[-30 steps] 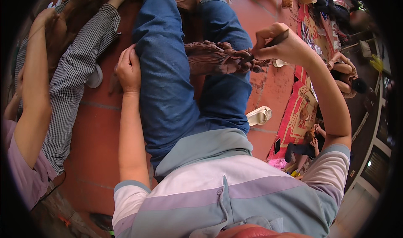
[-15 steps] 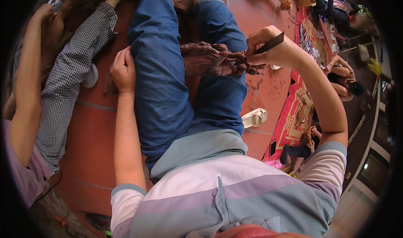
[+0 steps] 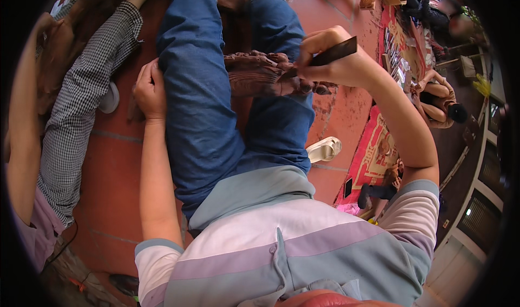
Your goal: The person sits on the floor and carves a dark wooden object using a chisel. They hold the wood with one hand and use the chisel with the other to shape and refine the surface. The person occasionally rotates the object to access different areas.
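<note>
The right hand (image 3: 331, 58) is closed around a dark, flat tool (image 3: 342, 50), whose broad end sticks out above the knuckles and whose other end points down and left to the dark brown carving (image 3: 253, 79). That carving lies just left of and below the right fingers, across the right leg of the blue trousers (image 3: 196, 85). The left hand (image 3: 150, 93), loosely curled, rests against the outer side of the left trouser leg; whether it grips anything cannot be told.
</note>
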`<state>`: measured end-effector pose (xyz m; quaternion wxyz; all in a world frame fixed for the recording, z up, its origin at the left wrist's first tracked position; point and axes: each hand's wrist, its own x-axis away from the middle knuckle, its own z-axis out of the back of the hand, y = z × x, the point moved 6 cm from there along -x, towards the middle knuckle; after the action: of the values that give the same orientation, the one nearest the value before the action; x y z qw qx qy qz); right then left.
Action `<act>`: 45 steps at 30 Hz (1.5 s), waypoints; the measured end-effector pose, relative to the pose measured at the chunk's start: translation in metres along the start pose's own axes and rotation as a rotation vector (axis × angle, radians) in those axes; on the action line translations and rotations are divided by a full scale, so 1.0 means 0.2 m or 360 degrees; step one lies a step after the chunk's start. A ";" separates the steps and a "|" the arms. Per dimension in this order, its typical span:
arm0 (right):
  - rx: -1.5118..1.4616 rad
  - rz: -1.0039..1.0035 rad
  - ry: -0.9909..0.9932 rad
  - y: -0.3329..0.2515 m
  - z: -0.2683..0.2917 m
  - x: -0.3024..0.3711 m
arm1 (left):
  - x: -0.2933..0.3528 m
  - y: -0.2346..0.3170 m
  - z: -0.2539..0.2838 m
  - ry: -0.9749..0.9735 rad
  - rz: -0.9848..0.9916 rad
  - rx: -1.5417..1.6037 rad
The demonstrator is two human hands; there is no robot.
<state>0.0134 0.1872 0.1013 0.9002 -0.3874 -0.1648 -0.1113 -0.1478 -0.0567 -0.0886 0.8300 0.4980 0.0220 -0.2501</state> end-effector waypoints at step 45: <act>-0.1066 0.0582 0.1466 0.08 -0.33 0.61 | -0.26 -0.19 0.04 -0.0147 0.0066 -0.0243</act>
<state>0.1440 0.1403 0.0954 0.7124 -0.5841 0.3559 -0.1569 -0.2117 -0.0571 -0.1002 0.8707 0.4215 -0.0077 -0.2533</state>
